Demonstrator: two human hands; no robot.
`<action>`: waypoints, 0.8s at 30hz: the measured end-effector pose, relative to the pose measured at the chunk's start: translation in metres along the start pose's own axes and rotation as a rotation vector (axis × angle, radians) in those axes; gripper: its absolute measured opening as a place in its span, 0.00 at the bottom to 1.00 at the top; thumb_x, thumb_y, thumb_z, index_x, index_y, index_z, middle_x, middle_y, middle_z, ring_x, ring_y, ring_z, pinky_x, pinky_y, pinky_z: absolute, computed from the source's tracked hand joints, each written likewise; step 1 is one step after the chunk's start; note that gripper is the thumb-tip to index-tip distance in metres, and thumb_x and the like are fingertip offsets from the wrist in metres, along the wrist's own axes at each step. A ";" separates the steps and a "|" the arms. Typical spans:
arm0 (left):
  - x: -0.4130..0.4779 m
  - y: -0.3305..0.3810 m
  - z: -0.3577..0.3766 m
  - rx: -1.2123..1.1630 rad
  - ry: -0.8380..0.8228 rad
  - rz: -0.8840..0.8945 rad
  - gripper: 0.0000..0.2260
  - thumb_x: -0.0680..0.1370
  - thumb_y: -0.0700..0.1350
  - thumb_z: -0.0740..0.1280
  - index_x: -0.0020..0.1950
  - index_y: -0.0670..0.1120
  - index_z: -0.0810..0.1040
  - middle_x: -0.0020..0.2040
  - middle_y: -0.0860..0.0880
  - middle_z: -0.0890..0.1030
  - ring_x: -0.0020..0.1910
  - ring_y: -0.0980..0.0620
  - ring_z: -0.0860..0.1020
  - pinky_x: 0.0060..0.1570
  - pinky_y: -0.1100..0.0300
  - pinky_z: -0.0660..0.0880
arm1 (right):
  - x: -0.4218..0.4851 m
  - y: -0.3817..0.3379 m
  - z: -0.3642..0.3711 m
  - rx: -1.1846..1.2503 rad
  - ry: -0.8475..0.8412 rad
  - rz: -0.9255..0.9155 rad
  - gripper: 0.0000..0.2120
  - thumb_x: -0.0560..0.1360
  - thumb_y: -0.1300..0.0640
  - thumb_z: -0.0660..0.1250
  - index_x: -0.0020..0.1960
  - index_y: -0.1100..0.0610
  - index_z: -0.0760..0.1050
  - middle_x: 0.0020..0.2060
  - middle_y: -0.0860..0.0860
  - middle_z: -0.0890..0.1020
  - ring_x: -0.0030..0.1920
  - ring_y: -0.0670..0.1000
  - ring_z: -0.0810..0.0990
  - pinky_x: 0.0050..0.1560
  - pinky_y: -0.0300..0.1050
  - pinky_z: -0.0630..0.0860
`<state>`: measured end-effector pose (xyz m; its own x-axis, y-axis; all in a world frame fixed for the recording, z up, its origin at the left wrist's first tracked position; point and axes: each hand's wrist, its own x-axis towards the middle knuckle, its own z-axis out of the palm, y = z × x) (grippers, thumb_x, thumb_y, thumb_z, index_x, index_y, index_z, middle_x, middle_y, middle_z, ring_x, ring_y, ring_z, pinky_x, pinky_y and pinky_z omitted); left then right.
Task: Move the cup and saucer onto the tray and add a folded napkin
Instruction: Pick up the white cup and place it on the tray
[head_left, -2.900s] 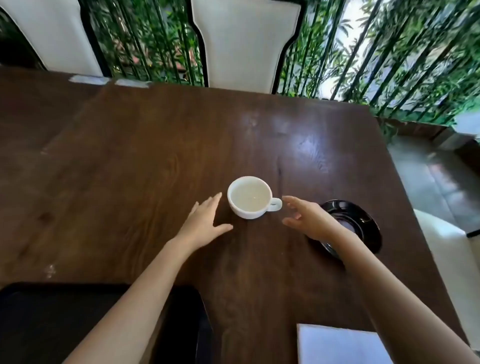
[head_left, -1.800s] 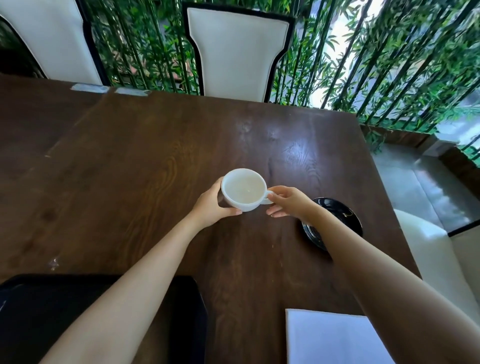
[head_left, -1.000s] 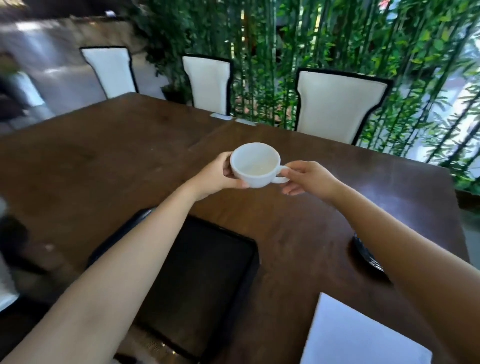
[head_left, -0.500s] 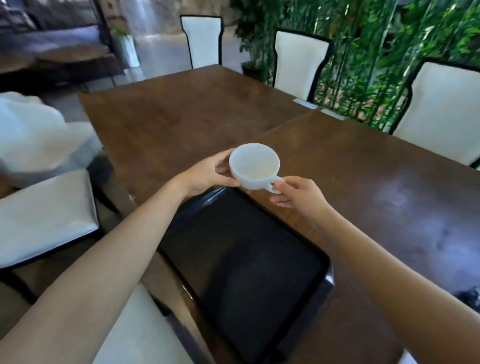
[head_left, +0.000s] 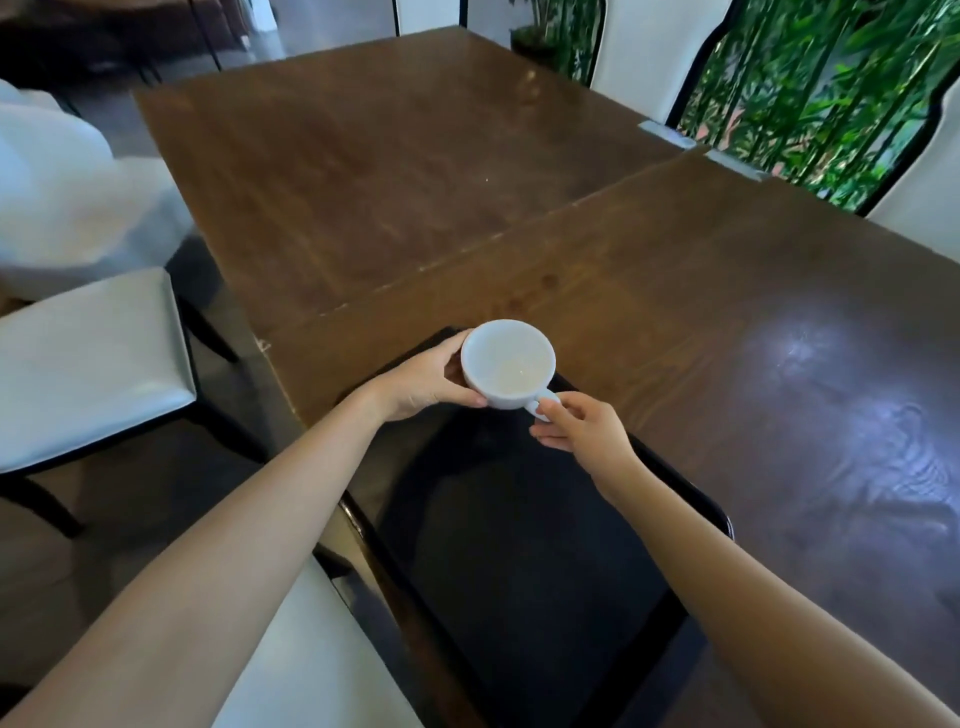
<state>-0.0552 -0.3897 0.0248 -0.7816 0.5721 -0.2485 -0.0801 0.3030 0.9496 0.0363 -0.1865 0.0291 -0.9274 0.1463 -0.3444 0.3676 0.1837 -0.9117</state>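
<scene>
Both hands hold a white cup (head_left: 508, 362) over the far end of a black rectangular tray (head_left: 524, 551) that lies at the near edge of the dark wooden table (head_left: 675, 291). My left hand (head_left: 423, 382) wraps the cup's left side. My right hand (head_left: 582, 428) pinches its handle at the lower right. Whether the cup's base touches the tray cannot be told. The saucer and the napkin are out of view.
A white-cushioned chair (head_left: 88, 358) stands to the left of the table. Another white seat (head_left: 306, 660) sits just below the tray's near corner. White chair backs (head_left: 644, 47) and green bamboo (head_left: 810, 78) line the table's far side.
I picked the cup up off the table with both hands and carried it left to the tray. In the last half second it came lower over the tray's far end, and my view tilted down.
</scene>
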 end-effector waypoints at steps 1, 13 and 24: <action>0.000 -0.005 0.000 -0.009 -0.006 -0.011 0.36 0.66 0.41 0.77 0.68 0.59 0.65 0.66 0.56 0.70 0.65 0.60 0.68 0.60 0.65 0.67 | 0.002 0.004 0.003 -0.002 -0.002 0.008 0.11 0.77 0.53 0.63 0.56 0.58 0.77 0.42 0.51 0.83 0.45 0.49 0.84 0.50 0.44 0.81; 0.006 -0.035 0.005 -0.056 -0.005 -0.056 0.37 0.66 0.38 0.76 0.69 0.57 0.63 0.67 0.55 0.70 0.65 0.58 0.68 0.61 0.64 0.68 | 0.010 0.029 0.012 0.010 0.002 0.068 0.10 0.77 0.54 0.65 0.55 0.57 0.77 0.42 0.52 0.83 0.46 0.50 0.84 0.53 0.49 0.81; 0.008 -0.034 0.002 -0.069 -0.041 -0.075 0.40 0.67 0.37 0.76 0.73 0.54 0.61 0.67 0.55 0.69 0.66 0.59 0.67 0.60 0.66 0.67 | 0.011 0.028 0.013 -0.005 -0.020 0.089 0.10 0.77 0.52 0.64 0.55 0.57 0.76 0.47 0.55 0.82 0.46 0.51 0.83 0.50 0.47 0.81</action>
<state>-0.0574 -0.3938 -0.0101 -0.7460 0.5810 -0.3254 -0.1810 0.2933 0.9387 0.0354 -0.1920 -0.0028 -0.8920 0.1427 -0.4288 0.4492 0.1758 -0.8759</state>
